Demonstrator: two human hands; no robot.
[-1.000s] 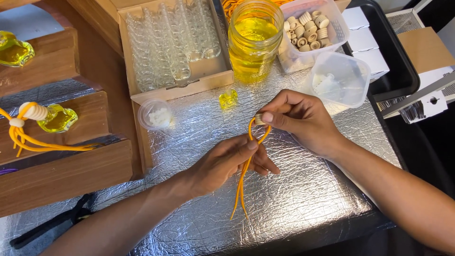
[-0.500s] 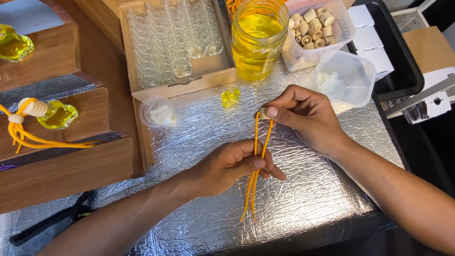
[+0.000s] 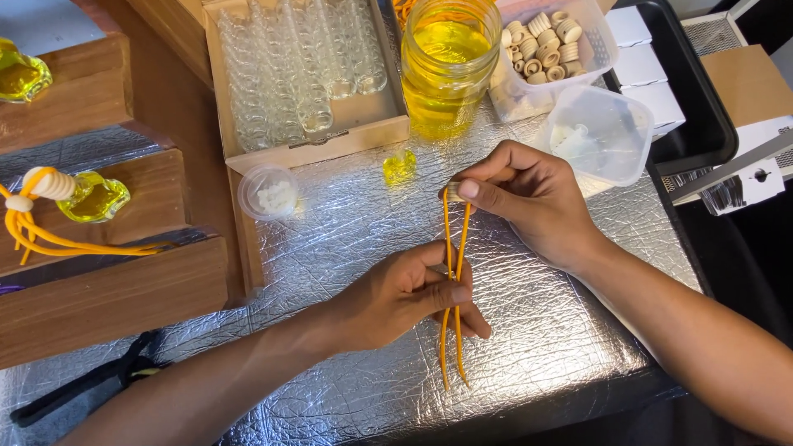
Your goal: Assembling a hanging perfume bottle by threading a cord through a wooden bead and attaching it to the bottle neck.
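Head view: both hands work a doubled orange cord (image 3: 453,248) stretched taut over the foil surface (image 3: 347,248). The right hand (image 3: 529,198) pinches a small wooden bead (image 3: 453,192) at the cord's top; the left hand (image 3: 405,297) pinches both strands lower down, their ends trailing below. It looks like the bead-threading step. Next, I'd guess, the bead needs sliding down while the strands stay tight. A small yellow bottle (image 3: 400,166) waits nearby.

Both hands (image 3: 462,248) on a doubled orange cord (image 3: 453,289) over foil-covered table (image 3: 347,223)
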